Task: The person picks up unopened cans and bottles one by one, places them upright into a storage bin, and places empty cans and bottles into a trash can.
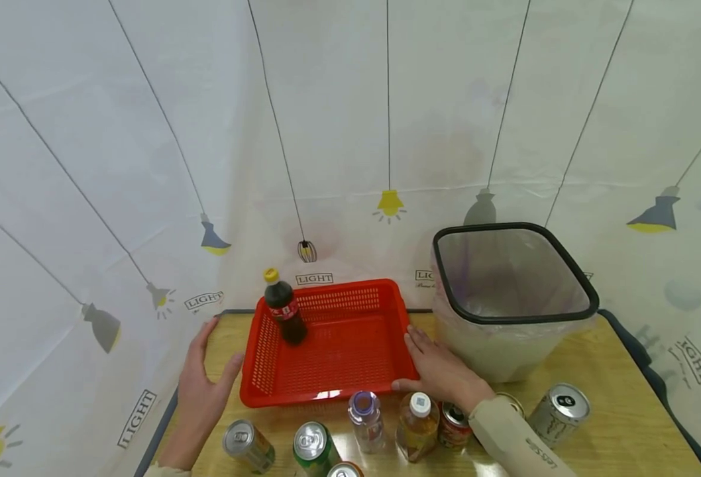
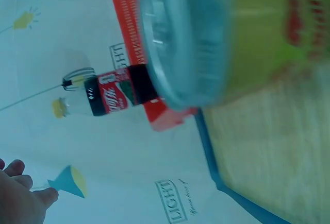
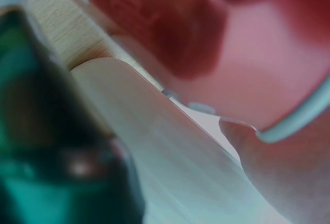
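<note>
Red basket [image 1: 344, 358] lies just past cans [image 1: 311, 442] and bottles [image 1: 417, 430], my left hand [image 1: 203, 397] spread open beside it, my right hand [image 1: 446, 374] straight-fingered at its right rim. I judge this a steadying step; the next move probably calls for an even hold. Inside is a cola bottle [image 1: 283, 310]; rightward on the wooden surface [image 1: 625, 411], a lined bin [image 1: 499, 351]; behind, lamp-printed wall [image 1: 338, 146].

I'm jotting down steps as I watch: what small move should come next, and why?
Perhaps draw the left hand back to the silver-topped can nearest it: that hand is empty, and the can stands outside the red basket, which holds only a cola bottle.
</note>
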Action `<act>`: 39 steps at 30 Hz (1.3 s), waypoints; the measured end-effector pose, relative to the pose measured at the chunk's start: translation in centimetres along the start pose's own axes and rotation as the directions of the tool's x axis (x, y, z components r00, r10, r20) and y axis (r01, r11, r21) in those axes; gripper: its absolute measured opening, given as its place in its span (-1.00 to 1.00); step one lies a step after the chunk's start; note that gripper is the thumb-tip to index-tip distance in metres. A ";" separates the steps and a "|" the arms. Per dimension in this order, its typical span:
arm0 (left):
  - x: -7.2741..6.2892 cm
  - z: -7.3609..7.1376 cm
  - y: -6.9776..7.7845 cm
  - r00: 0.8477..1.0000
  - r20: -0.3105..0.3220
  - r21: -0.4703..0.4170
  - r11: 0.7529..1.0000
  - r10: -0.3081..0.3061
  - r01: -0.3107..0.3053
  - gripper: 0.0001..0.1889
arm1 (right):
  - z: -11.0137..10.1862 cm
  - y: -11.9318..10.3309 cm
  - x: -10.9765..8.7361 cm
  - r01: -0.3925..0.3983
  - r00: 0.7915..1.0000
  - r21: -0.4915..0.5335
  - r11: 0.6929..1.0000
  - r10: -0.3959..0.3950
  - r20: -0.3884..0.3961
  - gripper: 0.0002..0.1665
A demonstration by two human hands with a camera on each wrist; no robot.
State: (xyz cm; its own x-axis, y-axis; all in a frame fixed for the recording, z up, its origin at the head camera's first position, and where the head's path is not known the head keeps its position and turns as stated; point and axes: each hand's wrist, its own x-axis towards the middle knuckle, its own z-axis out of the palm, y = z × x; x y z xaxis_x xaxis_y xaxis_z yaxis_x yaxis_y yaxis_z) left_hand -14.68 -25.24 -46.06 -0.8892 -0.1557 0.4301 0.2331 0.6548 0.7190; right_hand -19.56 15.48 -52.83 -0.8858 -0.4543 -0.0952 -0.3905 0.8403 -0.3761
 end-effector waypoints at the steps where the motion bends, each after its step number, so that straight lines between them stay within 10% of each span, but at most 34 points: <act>1: -0.4 -0.3 -0.4 1.000 -0.005 0.007 1.000 -0.016 0.016 -0.24 | 0.0 0.0 0.0 0.000 1.000 0.002 1.000 0.000 -0.001 0.23; 13: -4.8 -1.7 -3.7 0.986 0.010 -0.004 0.986 -0.168 0.168 -0.29 | 0.1 0.0 0.1 -0.002 1.000 -0.001 1.000 0.002 -0.002 0.23; 28: -9.1 1.9 -6.6 0.998 -0.037 -0.290 0.956 -0.044 0.032 -0.19 | -0.1 0.0 0.0 0.014 1.000 -0.009 1.000 -0.014 -0.004 0.21; 39: -11.5 4.1 -7.5 0.965 0.007 -0.335 0.909 -0.263 0.250 0.13 | 0.0 0.1 0.1 0.000 1.000 0.000 1.000 0.000 0.008 0.23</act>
State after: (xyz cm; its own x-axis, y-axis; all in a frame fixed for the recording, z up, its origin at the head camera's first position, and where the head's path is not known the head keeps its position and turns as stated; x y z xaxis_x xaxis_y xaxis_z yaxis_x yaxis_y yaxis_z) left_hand -7.82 -25.29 -58.62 -0.9219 -0.3173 0.2223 0.1213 0.3084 0.9435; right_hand -19.68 15.48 -52.92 -0.8837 -0.4567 -0.1026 -0.3905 0.8402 -0.3764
